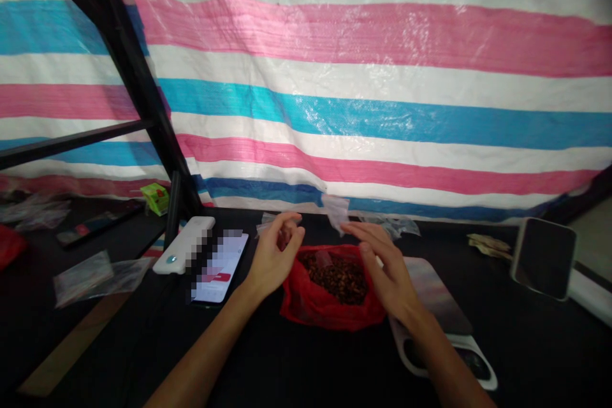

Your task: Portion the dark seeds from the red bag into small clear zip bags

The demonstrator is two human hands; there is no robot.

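Our left hand (273,256) curls loosely, thumb and fingertips apart, beside the open red plastic bag (310,315) of loose brown pieces (342,284) on the black table (272,366). Our right hand (389,262) extends its fingers near a small translucent plastic pouch (337,209); blur hides any grip. Snagging the bag's slack rim could spill pieces onto the flat white-and-grey scale (440,299).

The bag (329,317) sits between the phone (220,273), left, and the scale (438,298), right.
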